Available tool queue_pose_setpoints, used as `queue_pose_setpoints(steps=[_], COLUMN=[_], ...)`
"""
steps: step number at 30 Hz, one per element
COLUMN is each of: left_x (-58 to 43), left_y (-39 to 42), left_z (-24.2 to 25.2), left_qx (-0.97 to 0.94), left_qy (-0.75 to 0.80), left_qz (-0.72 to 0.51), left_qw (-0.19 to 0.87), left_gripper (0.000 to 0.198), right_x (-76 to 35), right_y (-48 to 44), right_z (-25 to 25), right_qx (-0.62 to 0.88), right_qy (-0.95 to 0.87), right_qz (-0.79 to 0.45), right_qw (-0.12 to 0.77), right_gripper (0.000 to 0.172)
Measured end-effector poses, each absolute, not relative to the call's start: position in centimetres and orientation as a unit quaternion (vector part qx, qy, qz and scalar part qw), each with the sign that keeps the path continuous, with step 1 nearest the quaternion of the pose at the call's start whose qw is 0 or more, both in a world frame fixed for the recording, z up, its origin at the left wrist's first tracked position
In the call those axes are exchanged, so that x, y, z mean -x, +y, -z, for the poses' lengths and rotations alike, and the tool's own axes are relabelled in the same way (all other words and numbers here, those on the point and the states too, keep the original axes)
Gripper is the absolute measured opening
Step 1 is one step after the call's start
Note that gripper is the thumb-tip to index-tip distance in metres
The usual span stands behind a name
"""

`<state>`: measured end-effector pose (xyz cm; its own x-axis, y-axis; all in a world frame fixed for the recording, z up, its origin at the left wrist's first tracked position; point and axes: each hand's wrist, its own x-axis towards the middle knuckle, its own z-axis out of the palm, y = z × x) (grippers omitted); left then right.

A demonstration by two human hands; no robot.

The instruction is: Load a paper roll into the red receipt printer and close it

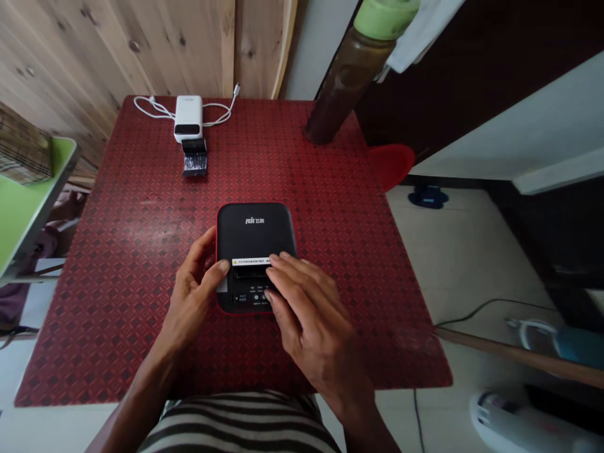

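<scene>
A squarish black device [255, 236] with a red rim, possibly a small label printer, lies on the red patterned table. Its upper face carries white lettering, a white warning strip [250, 262], a dark slot and several small buttons near the front edge. My left hand [195, 283] grips its left side, thumb on top and fingers down along the edge. Stretched fingers of my right hand [309, 308] rest over the right part of the device, fingertips by the strip and slot. The thumb of that hand is near the buttons, and it covers the front right corner.
At the back of the red table [141, 233] are a white power bank-like box [189, 116] with white cables and a small black folded piece [194, 157]. A dark bottle [344, 82] with a green lid stands back right. A green-topped table [33, 201] is left.
</scene>
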<state>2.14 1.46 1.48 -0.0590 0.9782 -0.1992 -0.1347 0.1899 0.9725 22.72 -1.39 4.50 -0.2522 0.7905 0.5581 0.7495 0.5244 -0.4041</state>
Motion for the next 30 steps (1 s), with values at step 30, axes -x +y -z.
queue_pose_setpoints(steps=[30], left_x=[-2.3], left_y=[-0.2], left_z=[-2.5], left_qx=[-0.38], left_qy=[0.534], left_qz=[-0.501], left_qw=[0.566], left_gripper=[0.054], right_x=[-23.2], right_y=[-4.8], right_z=[-0.3], right_qx=[0.598], right_qy=[-0.681], right_qz=[-0.031], right_qw=[0.422], right_gripper=[0.07])
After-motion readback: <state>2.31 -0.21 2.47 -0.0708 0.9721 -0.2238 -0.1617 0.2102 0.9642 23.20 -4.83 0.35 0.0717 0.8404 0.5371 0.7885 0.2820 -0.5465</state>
